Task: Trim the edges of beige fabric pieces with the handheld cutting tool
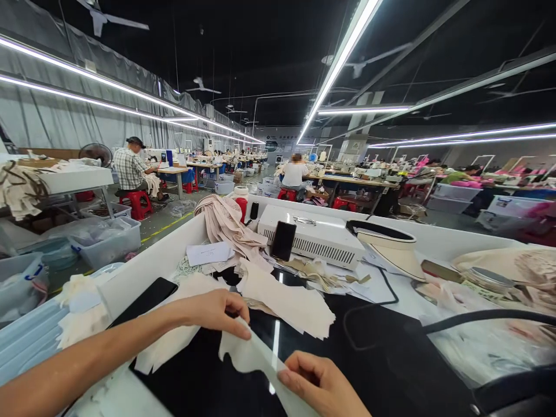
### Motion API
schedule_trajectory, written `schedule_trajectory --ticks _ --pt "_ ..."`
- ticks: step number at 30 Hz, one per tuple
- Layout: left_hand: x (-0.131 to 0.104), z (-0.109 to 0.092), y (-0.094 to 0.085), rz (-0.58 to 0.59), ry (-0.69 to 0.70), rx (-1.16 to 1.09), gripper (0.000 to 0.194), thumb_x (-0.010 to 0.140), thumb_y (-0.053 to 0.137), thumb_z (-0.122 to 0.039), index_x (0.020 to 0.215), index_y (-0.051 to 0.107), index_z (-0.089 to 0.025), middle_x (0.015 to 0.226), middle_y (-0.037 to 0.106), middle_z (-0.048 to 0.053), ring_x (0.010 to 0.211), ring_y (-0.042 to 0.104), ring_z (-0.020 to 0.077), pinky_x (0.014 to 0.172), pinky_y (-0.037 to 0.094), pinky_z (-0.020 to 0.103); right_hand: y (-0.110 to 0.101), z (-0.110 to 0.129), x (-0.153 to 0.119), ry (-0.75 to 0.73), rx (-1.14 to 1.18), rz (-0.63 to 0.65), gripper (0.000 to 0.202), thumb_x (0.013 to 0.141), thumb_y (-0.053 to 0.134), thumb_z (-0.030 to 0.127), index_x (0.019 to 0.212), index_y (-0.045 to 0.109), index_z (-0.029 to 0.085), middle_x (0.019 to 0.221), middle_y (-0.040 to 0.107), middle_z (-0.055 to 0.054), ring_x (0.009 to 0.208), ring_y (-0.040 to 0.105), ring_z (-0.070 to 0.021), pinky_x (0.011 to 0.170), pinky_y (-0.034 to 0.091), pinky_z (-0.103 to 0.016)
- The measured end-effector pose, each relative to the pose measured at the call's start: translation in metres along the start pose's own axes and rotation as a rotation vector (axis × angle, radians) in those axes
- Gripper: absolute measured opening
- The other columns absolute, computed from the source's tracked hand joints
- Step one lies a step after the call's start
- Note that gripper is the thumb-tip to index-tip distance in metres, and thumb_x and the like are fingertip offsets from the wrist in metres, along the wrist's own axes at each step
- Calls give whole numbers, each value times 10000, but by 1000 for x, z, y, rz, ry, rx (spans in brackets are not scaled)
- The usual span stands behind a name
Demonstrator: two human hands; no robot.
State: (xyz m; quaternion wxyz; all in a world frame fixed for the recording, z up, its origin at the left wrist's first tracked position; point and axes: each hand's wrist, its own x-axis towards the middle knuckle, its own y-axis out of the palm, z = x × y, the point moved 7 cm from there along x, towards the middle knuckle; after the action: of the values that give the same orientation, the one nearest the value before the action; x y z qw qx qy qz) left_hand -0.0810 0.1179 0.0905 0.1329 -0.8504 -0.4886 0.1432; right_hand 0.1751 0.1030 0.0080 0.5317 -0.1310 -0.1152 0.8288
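My left hand pinches the upper end of a pale fabric piece between thumb and fingers. Lower and to the right, my right hand grips the same piece along its edge. The fabric hangs between both hands over a glossy black surface. Just beyond lies a stack of cream cut pieces. More cream pieces lie beneath my left forearm.
A white box with vents stands at the back, a dark phone leaning against it. Beige strips are heaped left of it. A cream visor and plastic bags lie right. People sit at sewing tables beyond.
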Motion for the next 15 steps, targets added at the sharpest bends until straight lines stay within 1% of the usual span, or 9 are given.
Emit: schedule_trajectory --ticks 2,3,6,8,10,12,15 --pt "12 -1 -11 -33 -8 -42 530 685 1130 -650 840 838 -235 1071 809 20 1054 662 236 949 494 322 -12 -2 8 -11 11 -67 823 744 902 1051 679 717 252 662 443 47 690 313 -155 692 316 -339" --pt "19 -2 -16 -50 -18 -55 538 696 1123 -656 848 828 -232 1047 802 20 1042 665 234 937 497 322 -19 -3 12 -18 12 -122 811 754 884 1045 681 730 252 665 463 42 687 329 -158 694 332 -340" --pt "44 -1 -31 -100 -44 -66 676 675 1129 -765 844 751 -230 903 695 -15 905 615 201 812 465 301 -44 -3 23 -32 -51 -330 757 796 813 1009 698 787 259 679 567 8 686 424 -185 694 382 -349" --pt "64 1 -39 -138 -64 -66 750 650 1132 -813 839 693 -235 854 635 -38 838 582 180 744 441 284 -60 -1 31 -29 -116 -442 701 828 776 971 743 833 277 698 638 -11 697 500 -217 697 409 -361" --pt "84 5 -45 -183 -85 -59 751 669 1123 -807 853 668 -240 847 634 -41 827 601 179 722 461 273 -72 1 40 -17 -169 -509 648 837 749 937 775 853 301 684 656 -16 694 549 -246 691 423 -373" --pt "103 10 -51 -230 -101 -46 703 718 1108 -765 871 661 -244 838 646 -38 835 642 192 721 500 273 -82 4 48 -5 -226 -558 616 829 719 919 774 854 320 659 652 -23 678 584 -271 672 432 -382" --pt "123 17 -56 -281 -118 -14 626 774 1102 -678 886 661 -248 799 643 -37 825 683 211 713 532 279 -90 8 57 -4 -307 -591 572 849 694 884 791 866 342 674 696 -39 685 654 -306 646 449 -388"
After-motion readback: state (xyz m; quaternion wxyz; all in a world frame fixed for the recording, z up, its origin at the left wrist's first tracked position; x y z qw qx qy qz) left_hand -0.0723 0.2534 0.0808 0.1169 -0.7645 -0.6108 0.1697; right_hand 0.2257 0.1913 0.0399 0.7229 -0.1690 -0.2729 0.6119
